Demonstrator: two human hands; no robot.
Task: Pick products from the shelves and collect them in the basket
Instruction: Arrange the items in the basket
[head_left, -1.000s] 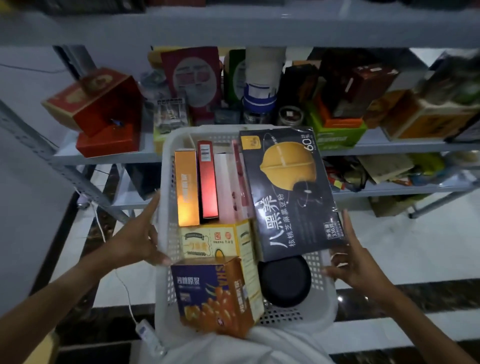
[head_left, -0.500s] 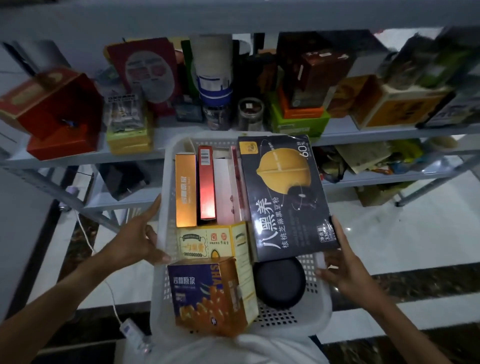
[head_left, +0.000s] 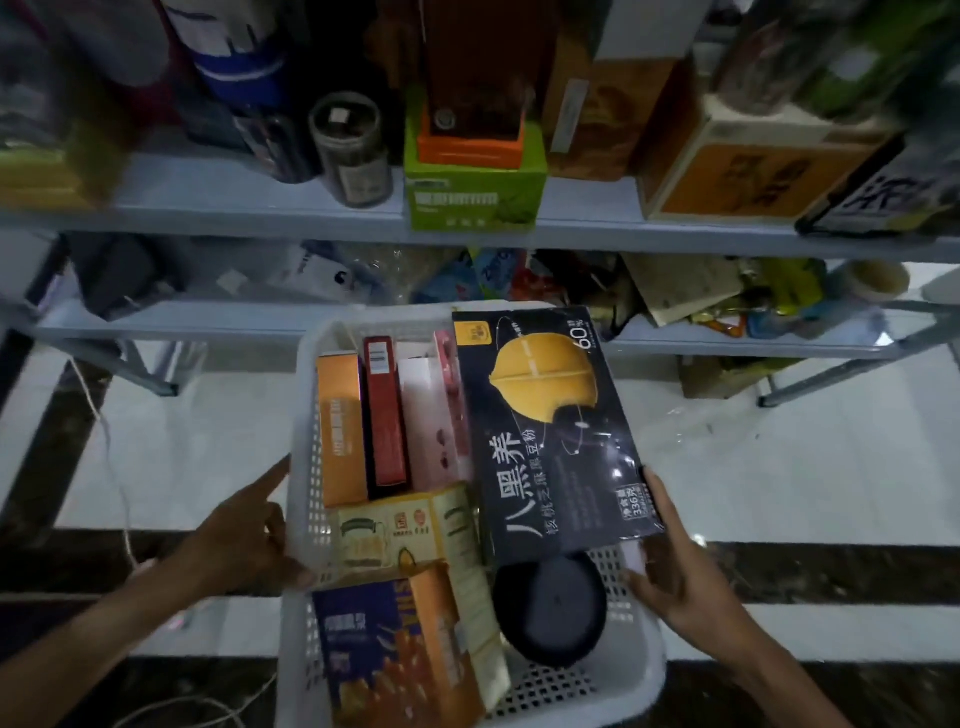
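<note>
Below the shelves (head_left: 260, 221), a white basket (head_left: 301, 499) held by both hands, packed with boxes.

Left hand (head_left: 244, 540) grips the basket's left wall, thumb hooked over the rim, forefinger stretched along the side; right hand (head_left: 675, 577) clasps the right rim, fingers lying by the black box (head_left: 550, 431). That box lies flat, long axis running away from the person, partly covering a dark round lid (head_left: 550, 608). Orange box (head_left: 340, 431) and red box (head_left: 384, 410) stand on edge, pointing the same way. Upper-shelf goods are blurred and cut off at the top; the basket's near edge is out of frame.
</note>
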